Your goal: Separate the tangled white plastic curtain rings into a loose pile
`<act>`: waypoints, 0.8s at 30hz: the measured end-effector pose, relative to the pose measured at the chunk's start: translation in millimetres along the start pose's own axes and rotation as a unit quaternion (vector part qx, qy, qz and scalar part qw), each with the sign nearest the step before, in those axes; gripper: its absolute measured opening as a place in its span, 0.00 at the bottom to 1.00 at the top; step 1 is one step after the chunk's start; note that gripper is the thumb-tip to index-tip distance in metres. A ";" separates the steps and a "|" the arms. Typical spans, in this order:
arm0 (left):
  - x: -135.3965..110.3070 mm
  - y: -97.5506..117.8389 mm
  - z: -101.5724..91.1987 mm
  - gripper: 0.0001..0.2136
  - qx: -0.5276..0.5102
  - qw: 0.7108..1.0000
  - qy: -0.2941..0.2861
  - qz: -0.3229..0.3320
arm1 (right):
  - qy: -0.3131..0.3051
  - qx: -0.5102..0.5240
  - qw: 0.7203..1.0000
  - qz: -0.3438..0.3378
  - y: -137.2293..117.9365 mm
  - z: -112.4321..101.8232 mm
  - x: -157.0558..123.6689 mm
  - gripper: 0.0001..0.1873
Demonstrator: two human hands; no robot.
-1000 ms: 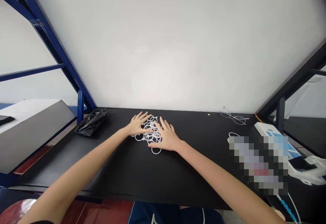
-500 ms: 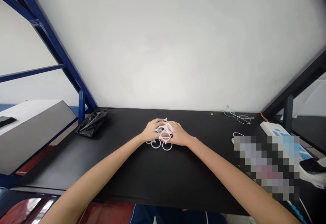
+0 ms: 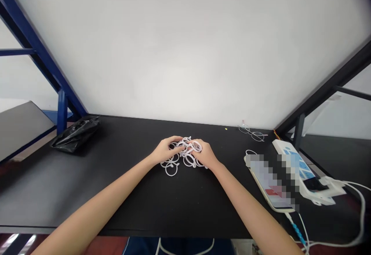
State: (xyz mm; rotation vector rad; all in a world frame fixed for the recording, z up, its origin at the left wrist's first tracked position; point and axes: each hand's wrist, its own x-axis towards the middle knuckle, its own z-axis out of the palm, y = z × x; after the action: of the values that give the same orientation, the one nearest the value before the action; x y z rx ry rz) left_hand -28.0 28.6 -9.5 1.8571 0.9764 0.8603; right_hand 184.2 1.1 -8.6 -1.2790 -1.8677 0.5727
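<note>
A cluster of white plastic curtain rings [image 3: 189, 160], each with what looks like a small eyelet, lies near the middle of the black table [image 3: 139, 204]. My left hand [image 3: 165, 149] curls around rings from the left, with its thumb across the cluster's front. From the other side, my right hand [image 3: 204, 153] is closed on rings, one standing out between thumb and fingers. Several rings rest on the table below the hands, and one ring [image 3: 171, 175] hangs lowest at the left. Some fingertips are hidden behind the rings.
A black plastic bag [image 3: 75, 135] lies at the back left, near a blue metal frame [image 3: 61, 108]. To the right are eyeglasses [image 3: 257, 136], a phone [image 3: 268, 195] on a charging cable and a white power strip [image 3: 298, 162]. A white wall [image 3: 174, 53] rises behind.
The view has turned to the right. My hands have moved slightly apart, and the rings between them are more spread out, with more of them showing.
</note>
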 end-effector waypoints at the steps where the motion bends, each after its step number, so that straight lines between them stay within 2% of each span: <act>1: -1.1 -0.2 -2.9 0.25 -0.037 0.999 -0.005 -0.009 | 0.006 0.015 1.000 0.012 -1.1 1.2 -0.9 0.11; 4: -4.2 0.8 -17.5 0.30 -0.082 0.995 -0.047 -0.031 | 0.009 0.067 0.997 0.047 -6.4 3.9 -2.9 0.12; 7: -7.7 4.1 -40.2 0.44 0.014 0.988 -0.149 -0.043 | -0.003 0.099 0.994 0.054 -13.0 3.2 -4.4 0.14; 10: -11.3 7.3 -61.0 0.55 0.071 0.959 -0.268 -0.061 | -0.015 0.110 0.992 0.058 -17.4 1.4 -5.3 0.18; 13: -13.7 9.0 -70.1 0.59 0.094 0.940 -0.322 -0.065 | -0.023 0.116 0.991 0.060 -18.1 0.6 -5.4 0.19; 18: -13.9 7.4 -64.0 0.58 0.109 0.942 -0.312 -0.061 | -0.039 0.097 0.994 0.011 -17.6 1.7 -6.0 0.25; 24: -13.6 -0.6 -54.4 0.48 0.093 0.959 -0.265 -0.024 | -0.120 -0.017 0.992 -0.048 -20.7 3.7 -8.5 0.38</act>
State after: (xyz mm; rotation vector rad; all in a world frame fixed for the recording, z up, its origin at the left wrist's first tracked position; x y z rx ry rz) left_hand -80.1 36.5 9.5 2.0612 0.7713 0.2137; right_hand 171.1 -14.6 1.3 -1.1761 -2.1315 0.6697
